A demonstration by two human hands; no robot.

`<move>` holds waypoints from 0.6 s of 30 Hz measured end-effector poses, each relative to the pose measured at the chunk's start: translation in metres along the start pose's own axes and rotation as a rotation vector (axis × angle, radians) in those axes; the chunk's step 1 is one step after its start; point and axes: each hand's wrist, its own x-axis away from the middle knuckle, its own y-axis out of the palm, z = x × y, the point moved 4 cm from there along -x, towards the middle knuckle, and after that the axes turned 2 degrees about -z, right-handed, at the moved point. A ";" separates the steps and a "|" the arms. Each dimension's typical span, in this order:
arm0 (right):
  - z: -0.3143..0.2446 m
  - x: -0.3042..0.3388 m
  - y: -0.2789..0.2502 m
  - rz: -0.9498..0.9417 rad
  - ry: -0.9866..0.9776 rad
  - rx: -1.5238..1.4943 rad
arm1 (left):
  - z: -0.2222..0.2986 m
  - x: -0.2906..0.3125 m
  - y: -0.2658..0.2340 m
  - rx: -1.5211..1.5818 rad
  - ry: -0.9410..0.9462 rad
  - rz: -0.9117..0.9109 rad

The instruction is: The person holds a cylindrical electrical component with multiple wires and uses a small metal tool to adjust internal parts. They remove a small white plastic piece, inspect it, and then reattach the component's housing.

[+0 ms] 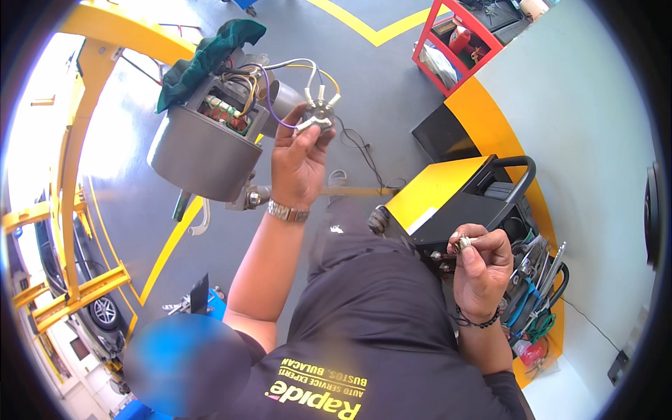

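Observation:
My left hand [301, 157], a watch on its wrist, pinches a round dark electrical part [318, 115]. Purple, white, yellow and blue wires with white sleeved terminals join at this part. They run to an opened grey machine housing [206, 154] just left of the hand, where inner wiring and copper-coloured parts lie exposed. A dark green cloth [210, 59] is draped over the housing. Lower and to the right, my right hand [483, 269], wearing a dark beaded bracelet, is closed in a pinch on small shiny metal pieces [462, 243]. Their exact kind is too small to make out.
A yellow and black machine [437, 199] with a handle stands at right, beside a pile of hand tools [535, 287]. A red shelf cart [458, 45] is at the back right. Yellow steel framing [73, 161] rises at left. A black cable [367, 154] lies on the floor.

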 end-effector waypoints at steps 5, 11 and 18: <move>0.013 -0.030 0.036 -0.031 0.013 -0.011 | 0.015 0.028 0.016 0.128 -0.118 -0.043; 0.019 -0.071 0.095 -0.121 0.083 -0.149 | 0.042 0.047 0.027 0.023 -0.261 -0.107; 0.021 -0.094 0.126 -0.141 0.225 -0.377 | 0.057 0.044 0.042 0.019 -0.419 -0.109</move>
